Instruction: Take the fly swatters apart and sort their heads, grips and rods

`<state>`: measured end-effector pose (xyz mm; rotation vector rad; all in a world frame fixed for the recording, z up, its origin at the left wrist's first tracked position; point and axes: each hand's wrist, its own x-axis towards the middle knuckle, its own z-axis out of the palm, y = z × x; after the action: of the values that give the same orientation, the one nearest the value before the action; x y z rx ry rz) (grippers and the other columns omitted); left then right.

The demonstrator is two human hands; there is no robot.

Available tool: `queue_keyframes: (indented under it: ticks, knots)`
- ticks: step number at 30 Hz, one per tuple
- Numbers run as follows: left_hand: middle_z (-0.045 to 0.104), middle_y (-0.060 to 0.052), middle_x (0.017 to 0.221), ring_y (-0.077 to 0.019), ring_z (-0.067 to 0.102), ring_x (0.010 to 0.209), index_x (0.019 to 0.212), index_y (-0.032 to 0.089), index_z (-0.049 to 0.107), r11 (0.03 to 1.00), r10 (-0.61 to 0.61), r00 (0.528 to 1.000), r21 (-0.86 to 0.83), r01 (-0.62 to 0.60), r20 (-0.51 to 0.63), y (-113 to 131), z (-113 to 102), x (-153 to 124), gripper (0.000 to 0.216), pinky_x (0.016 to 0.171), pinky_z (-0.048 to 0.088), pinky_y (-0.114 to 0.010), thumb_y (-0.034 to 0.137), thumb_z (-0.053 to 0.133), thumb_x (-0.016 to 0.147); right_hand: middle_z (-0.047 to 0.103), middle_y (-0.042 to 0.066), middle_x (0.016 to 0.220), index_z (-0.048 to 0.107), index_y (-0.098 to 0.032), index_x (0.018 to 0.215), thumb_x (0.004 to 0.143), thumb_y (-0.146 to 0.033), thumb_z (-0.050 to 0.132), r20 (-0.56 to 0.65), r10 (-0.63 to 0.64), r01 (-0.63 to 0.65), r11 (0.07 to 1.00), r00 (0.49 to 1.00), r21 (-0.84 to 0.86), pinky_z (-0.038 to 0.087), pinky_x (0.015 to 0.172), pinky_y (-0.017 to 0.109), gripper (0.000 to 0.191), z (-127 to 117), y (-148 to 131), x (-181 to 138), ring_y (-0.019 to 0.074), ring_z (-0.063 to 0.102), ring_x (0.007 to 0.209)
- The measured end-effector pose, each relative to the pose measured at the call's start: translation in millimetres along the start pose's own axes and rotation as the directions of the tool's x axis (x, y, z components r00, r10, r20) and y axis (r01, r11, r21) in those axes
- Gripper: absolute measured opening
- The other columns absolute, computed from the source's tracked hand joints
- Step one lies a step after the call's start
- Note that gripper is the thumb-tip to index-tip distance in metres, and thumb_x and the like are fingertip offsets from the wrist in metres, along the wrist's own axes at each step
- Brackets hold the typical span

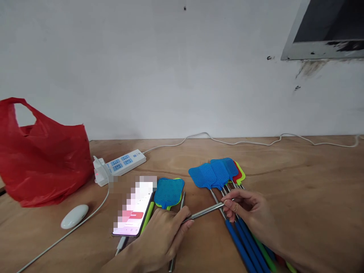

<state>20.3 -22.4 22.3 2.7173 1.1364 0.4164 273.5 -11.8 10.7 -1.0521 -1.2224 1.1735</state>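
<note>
My left hand (165,235) is closed around one end of a thin metal rod (206,211), low in the middle of the wooden table. My right hand (250,212) pinches the rod's other end with thumb and fingers. The rod lies nearly level between them, slightly raised at the right. Under my right hand lies a fanned pile of fly swatters (218,172) with blue, red and yellow-green heads, metal shafts and blue and green grips. Another blue swatter head (169,192) over a yellow-green one lies just beyond my left hand.
A phone (135,214) with a lit screen lies left of my left hand, a cable at its near end. A white power strip (121,165), a white oval object (74,216) and a red plastic bag (42,155) are further left. A white cord runs along the wall.
</note>
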Motion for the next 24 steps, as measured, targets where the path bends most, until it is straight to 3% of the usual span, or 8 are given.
queue_keyframes:
  ticks: [6, 12, 24]
  knots:
    - [0.061, 0.0, 0.068, -0.021, 0.058, 0.057, 0.09, 0.024, 0.044, 1.0, 0.026, 0.999, -0.006, -0.026, -0.042, -8, 8, -1, 0.025, 0.054, 0.027, -0.032, 0.03, 0.026, 0.106, 0.067, 0.001, 0.055, 0.073, -0.018, 0.07, 0.069, -0.048, 0.084, 0.067, 0.049, -0.053, 0.997, 0.997, 0.054, 0.054, 0.044, 0.023, 0.032, 1, 2, 4, 0.0124, 0.062, 0.047]
    - [0.062, 0.0, 0.068, -0.0214, 0.058, 0.057, 0.091, 0.024, 0.043, 1.0, 0.021, 0.999, 0.017, -0.02, -0.034, -8, 9, -1, 0.025, 0.054, 0.027, -0.032, 0.03, 0.025, 0.106, 0.071, 0.003, 0.065, 0.078, -0.018, 0.085, 0.072, -0.047, 0.083, 0.141, 0.112, -0.131, 0.983, 0.984, 0.131, 0.055, 0.051, 0.024, 0.032, 3, 8, 1, 0.0145, 0.066, 0.057]
    - [0.056, 0.001, 0.069, -0.0201, 0.056, 0.063, 0.08, 0.023, 0.043, 0.987, -0.1, 0.995, -0.127, 0.098, -0.008, -3, 1, 1, 0.035, 0.057, 0.027, -0.031, 0.037, 0.024, 0.106, 0.064, 0.001, 0.058, 0.076, -0.016, 0.072, 0.06, -0.045, 0.092, -0.141, 0.117, -0.068, 0.948, 0.983, 0.312, 0.046, 0.043, 0.019, 0.035, -2, 4, 8, 0.0093, 0.055, 0.049]
